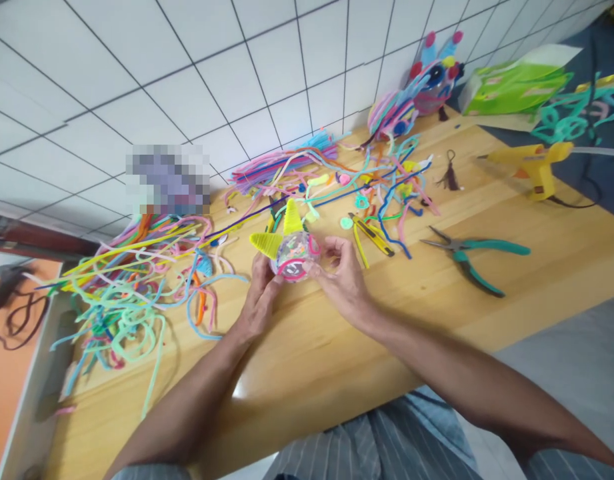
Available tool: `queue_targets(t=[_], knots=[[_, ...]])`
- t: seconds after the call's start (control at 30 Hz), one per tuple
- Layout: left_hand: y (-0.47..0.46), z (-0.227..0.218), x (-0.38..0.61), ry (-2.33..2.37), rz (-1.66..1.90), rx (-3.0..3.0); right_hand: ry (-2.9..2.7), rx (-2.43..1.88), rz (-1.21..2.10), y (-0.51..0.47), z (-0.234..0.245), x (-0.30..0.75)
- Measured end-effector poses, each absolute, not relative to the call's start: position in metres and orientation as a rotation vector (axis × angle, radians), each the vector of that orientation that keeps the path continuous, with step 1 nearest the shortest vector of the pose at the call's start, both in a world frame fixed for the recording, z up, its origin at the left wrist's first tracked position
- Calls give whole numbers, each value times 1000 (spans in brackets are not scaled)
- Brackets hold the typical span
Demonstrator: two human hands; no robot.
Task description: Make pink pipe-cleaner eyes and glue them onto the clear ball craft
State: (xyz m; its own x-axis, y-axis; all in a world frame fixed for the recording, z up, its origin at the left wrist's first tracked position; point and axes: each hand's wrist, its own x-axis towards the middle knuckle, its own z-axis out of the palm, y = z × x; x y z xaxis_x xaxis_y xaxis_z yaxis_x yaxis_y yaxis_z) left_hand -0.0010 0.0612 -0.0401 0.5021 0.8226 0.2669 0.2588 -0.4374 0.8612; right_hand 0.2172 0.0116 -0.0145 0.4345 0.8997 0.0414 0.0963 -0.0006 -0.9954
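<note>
Over the middle of the table I hold a round, see-through craft ball (297, 248) with two yellow pipe-cleaner ears (293, 217) and pink rings around dark eye-like discs. My left hand (261, 293) is closed around its left and lower side. On the right, my right hand (344, 273) has its thumb against the ball near a pink ring, with the other fingers curled close by. Whether a small piece sits between those fingers cannot be made out. A yellow utility knife (374, 237) and a pale green disc (346, 222) lie just beyond my right hand.
Tangled pipe cleaners (137, 320) cover the table's left side; a bundle of them (287, 163) lies by the tiled wall. Pliers (467, 250), a yellow glue gun (534, 167) and a dark tassel (451, 175) lie right. A finished-looking pipe-cleaner figure (431, 87) stands at the back.
</note>
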Motion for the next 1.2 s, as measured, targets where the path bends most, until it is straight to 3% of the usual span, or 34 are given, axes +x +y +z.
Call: queue_targets(t=[0.3,1.2], knots=[[57,-35,2,856,907,1753,-922,-1248,1035,11,-17,219],[60,-38,5,798,958,1683,-1021,-1245,1008,11,-11,223]])
